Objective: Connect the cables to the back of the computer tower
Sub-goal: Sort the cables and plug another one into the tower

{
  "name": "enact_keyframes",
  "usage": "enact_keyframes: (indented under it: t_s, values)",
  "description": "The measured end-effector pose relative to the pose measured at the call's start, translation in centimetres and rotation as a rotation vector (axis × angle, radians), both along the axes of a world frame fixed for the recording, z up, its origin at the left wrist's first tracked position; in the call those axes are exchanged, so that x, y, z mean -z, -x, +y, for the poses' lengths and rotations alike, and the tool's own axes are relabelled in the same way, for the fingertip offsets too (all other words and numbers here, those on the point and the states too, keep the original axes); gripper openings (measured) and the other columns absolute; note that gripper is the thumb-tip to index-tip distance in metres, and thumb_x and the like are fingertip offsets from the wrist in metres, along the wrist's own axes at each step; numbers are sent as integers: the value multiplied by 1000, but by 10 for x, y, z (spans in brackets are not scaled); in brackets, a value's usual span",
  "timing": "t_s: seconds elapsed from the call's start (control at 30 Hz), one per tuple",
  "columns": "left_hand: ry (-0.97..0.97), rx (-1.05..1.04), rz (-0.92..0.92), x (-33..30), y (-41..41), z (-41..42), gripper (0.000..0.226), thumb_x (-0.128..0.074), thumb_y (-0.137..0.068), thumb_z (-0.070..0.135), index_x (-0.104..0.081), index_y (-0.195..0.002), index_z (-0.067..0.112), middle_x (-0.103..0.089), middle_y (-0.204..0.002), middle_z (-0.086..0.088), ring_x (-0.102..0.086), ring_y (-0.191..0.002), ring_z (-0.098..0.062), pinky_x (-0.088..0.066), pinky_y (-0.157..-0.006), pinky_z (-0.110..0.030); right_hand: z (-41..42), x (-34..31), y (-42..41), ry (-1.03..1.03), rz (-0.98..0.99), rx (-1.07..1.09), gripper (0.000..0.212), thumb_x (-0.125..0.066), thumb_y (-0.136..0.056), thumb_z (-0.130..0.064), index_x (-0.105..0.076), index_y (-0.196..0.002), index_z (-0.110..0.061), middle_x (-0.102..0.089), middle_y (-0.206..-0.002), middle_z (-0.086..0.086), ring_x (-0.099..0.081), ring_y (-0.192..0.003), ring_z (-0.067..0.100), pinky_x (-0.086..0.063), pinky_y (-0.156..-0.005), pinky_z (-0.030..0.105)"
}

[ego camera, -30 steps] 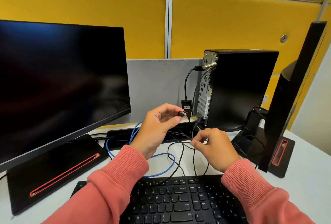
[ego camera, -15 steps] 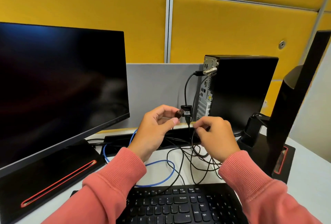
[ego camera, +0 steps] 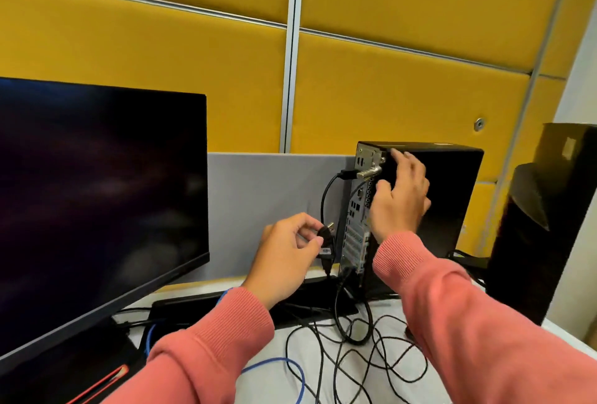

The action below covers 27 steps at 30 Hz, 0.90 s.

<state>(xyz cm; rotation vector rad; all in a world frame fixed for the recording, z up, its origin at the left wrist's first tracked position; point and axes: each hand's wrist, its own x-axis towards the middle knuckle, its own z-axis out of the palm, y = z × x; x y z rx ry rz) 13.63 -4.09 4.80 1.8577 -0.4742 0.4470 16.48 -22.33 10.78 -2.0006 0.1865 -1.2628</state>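
A black computer tower [ego camera: 452, 203] stands upright on the desk, its silver back panel [ego camera: 355, 229] with ports facing left. One black cable [ego camera: 347, 174] is plugged in near the panel's top. My left hand [ego camera: 287, 251] pinches a black cable plug [ego camera: 325, 233] a short way left of the panel, metal tip pointing up and right. My right hand [ego camera: 399, 196] rests against the tower's upper rear edge, fingers spread and fairly straight, thumb by the panel. Loose black cables [ego camera: 355, 358] and a blue cable [ego camera: 290, 368] lie tangled on the white desk below.
A large dark monitor [ego camera: 97, 209] fills the left, its stand beneath it. A second black monitor [ego camera: 546, 226] stands edge-on at the right, close to the tower. A grey divider [ego camera: 268, 203] and yellow wall panels back the desk.
My right hand has let go of the cable it held low and risen to the tower's upper rear edge. My left hand moved the plug closer to the back panel. The view tilted upward.
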Motion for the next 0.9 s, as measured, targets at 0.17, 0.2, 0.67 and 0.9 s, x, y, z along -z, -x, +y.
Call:
enact_keyframes:
  t_s: [0.17, 0.2, 0.67, 0.9]
  values:
    - [17, 14, -25, -5, -21, -1, 17, -64, -96, 12, -68, -95, 29, -66, -85, 3, -60, -64, -19, -57, -66, -31, -9, -20, -41, 59, 15, 24, 51, -31, -105, -40, -37, -154, -29, -23, -166, -8, -13, -153, 12, -11, -121, 53]
    - [17, 18, -25, -5, -24, -2, 17, -63, -97, 12, -67, -95, 29, -66, -86, 2, -62, -69, -24, -57, -68, -35, -11, -19, -46, 78, 9, 36, 52, -28, -104, -43, -40, -152, -29, -25, -165, -8, -11, -154, 11, -10, -121, 52]
    - [459, -65, 89, 7, -71, -33, 26, -65, -96, 12, -58, -111, 32, -70, -86, 0, -65, -70, -23, -54, -63, -31, -15, -2, -77, 58, -286, 92, 26, -39, -101, -29, -56, -119, -26, -47, -142, -9, -25, -147, 14, -23, -109, 54]
    - [592, -106, 106, 13, -85, -47, 18, -63, -92, 5, -71, -93, 21, -61, -72, 6, -49, -59, -9, -44, -56, -22, -15, 1, -86, 51, -332, 103, 30, -37, -100, -32, -58, -120, -26, -49, -140, -11, -26, -146, 12, -23, -106, 51]
